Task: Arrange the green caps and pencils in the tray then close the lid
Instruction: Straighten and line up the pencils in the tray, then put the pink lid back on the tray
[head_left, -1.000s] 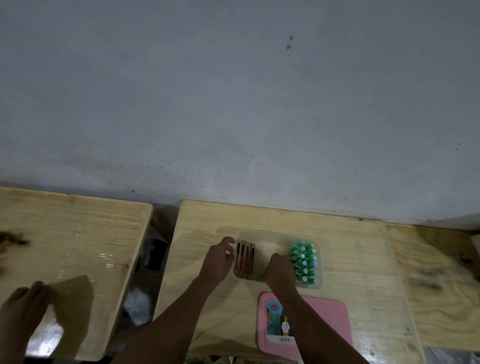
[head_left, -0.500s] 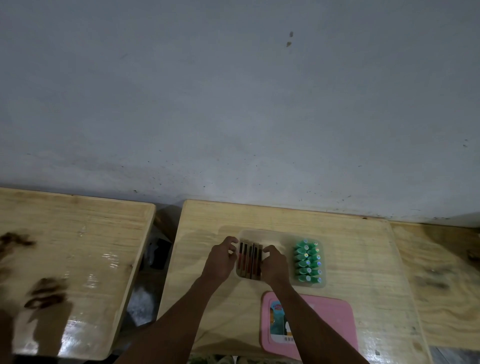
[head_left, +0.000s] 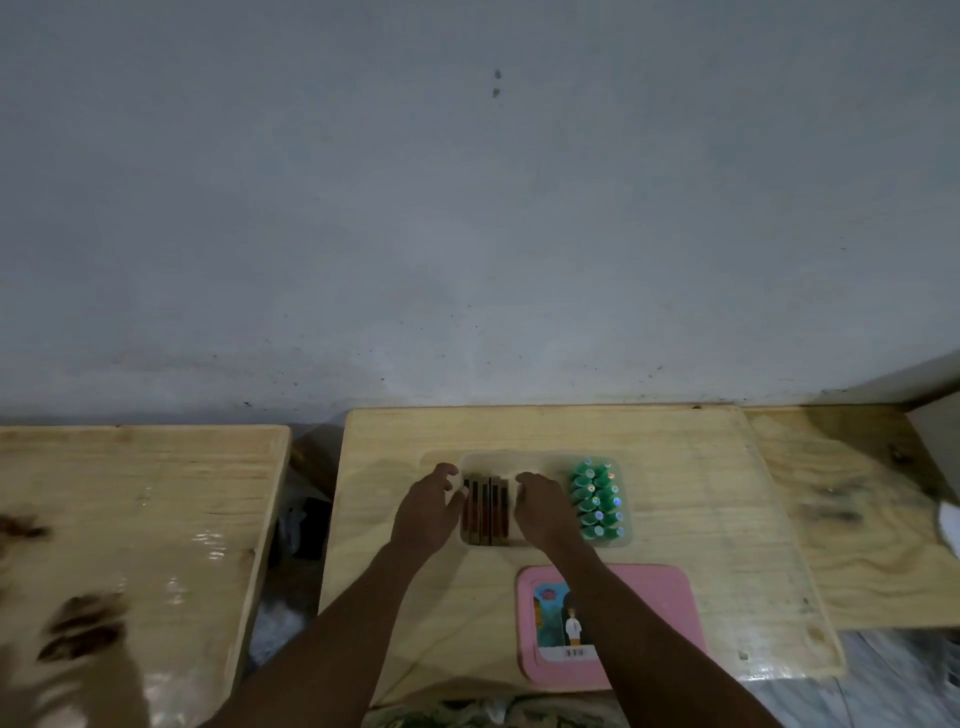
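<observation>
The pencils (head_left: 485, 512) lie side by side in the clear tray (head_left: 519, 458), between the left hand (head_left: 428, 512) and right hand (head_left: 543, 512). Both hands curl their fingers at the row's edges. Blur hides whether either truly grips it, so I cannot tell. The right hand covers the row's right edge; about five or six dark pencils show. Just right of that hand, still in the tray, green caps (head_left: 595, 499) stand in two columns, roughly a dozen. One pink lid (head_left: 649, 613) lies on the table (head_left: 675, 441), partly under the right forearm.
</observation>
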